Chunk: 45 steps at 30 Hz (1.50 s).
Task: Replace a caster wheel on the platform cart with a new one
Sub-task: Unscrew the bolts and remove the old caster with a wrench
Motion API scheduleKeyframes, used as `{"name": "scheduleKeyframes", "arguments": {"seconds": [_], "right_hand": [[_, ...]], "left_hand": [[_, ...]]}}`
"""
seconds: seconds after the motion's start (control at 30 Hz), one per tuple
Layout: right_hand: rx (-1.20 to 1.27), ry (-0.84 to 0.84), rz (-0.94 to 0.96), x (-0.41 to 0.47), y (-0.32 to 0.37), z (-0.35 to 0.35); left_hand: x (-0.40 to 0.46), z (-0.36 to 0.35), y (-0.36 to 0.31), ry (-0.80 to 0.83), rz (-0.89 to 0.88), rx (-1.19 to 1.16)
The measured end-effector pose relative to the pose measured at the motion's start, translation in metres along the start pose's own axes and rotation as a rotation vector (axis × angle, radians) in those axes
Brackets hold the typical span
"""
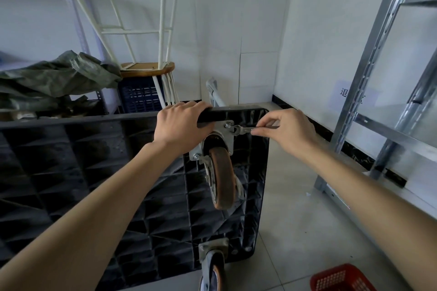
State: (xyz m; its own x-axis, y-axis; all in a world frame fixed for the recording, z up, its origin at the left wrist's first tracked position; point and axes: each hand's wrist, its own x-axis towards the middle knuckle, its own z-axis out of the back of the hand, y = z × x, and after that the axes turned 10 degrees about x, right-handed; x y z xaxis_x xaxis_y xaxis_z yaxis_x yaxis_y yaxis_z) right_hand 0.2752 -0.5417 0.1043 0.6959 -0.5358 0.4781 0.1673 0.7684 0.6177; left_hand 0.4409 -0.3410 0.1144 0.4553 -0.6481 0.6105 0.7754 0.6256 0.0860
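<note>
The platform cart (118,184) is standing on edge on the floor. The left hand (182,125) is gripping its top rim; the right hand (288,130) is pinching a wrench (246,129) set on a bolt (228,125) of the upper caster wheel (222,179).

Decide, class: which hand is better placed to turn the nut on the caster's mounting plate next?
Right. The right hand already pinches the wrench seated on the nut, while the left hand grips the cart edge.

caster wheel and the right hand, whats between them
In the head view, a small wrench spans the gap: the right hand pinches its handle, and its head sits on a bolt of the mounting plate above the caster wheel.
</note>
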Motion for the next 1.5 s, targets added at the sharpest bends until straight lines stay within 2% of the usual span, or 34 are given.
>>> {"name": "scheduleKeyframes", "arguments": {"seconds": [0.17, 0.47, 0.7, 0.9, 1.0, 1.07, 1.2, 1.3, 1.43, 1.5], "right_hand": [[0.117, -0.086, -0.018, -0.002, -0.009, -0.012], [0.227, -0.097, -0.051, -0.008, -0.016, -0.024], [0.43, -0.124, -0.13, -0.03, -0.019, -0.049], [0.63, -0.231, -0.154, -0.045, -0.009, -0.079], [0.637, -0.263, -0.175, -0.044, -0.006, -0.082], [0.563, -0.264, -0.155, -0.042, -0.006, -0.076], [0.202, -0.235, -0.03, -0.028, -0.003, -0.044], [-0.135, -0.135, 0.252, -0.005, 0.017, -0.006], [-0.704, 0.139, 0.611, 0.029, 0.073, 0.029], [-0.916, 0.22, 0.779, 0.04, 0.095, 0.029]], "left_hand": [[0.0, -0.001, -0.002, -0.009, 0.0, 0.004], [0.0, -0.002, -0.003, -0.026, 0.0, -0.003], [0.0, -0.002, -0.002, -0.017, 0.003, 0.0], [0.0, -0.004, -0.001, -0.019, -0.002, 0.005], [0.0, -0.003, 0.0, -0.013, 0.002, 0.004], [0.0, -0.003, 0.0, -0.012, 0.005, -0.002], [0.0, -0.003, 0.0, -0.02, 0.002, -0.003], [0.0, -0.005, 0.0, -0.025, -0.001, -0.006], [0.0, -0.006, -0.001, -0.042, -0.01, 0.003], [0.0, -0.006, 0.0, -0.044, -0.013, 0.006]]}}
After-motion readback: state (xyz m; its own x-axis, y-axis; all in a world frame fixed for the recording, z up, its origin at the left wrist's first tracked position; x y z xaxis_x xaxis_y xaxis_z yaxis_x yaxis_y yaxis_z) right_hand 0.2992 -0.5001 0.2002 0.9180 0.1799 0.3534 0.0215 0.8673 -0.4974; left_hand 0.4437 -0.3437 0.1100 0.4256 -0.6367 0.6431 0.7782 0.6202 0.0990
